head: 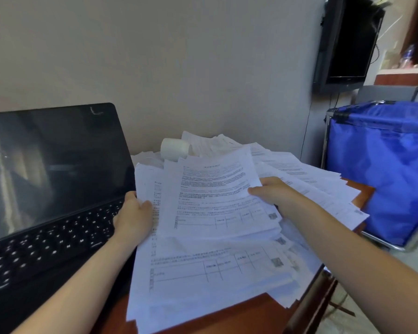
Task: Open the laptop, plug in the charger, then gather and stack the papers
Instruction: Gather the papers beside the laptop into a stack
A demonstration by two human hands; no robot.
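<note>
A: Laptop?
B: Black open laptop (53,179) on the left of the reddish-brown wooden table (251,312). Lid up, screen dark. No charger or cable in view, so I cannot tell whether it is plugged in.

A: Papers?
B: White printed paper sheets (210,261) in a loose heap right of the laptop, covering most of the table. A lifted bundle of sheets (215,196) rides on top, between the two hands.

A: Fingers?
B: Left hand (133,213) grasps the bundle's left edge, fingers curled round it, just beside the keyboard. Right hand (273,194) pinches the right edge with the thumb on the printed face. Its other fingers are hidden under the paper.

A: Axis?
B: The bundle's long axis runs near to far, its far end tilted slightly right. The hands hold the two long edges.

A: What lies outside the grip?
B: A fan of stray sheets (311,179) spreads far right past the right hand, overhanging the table edge toward the blue fabric cart (384,165). More sheets lie far, behind a white roll (175,149). The right hand is nearer the fan. The left hand is well apart from it, across the bundle.

A: Judgement?
B: Gathering is under way and the stack is not yet squared. The next sweep likely falls to the right hand, drawing the fan leftward and nearer.
</note>
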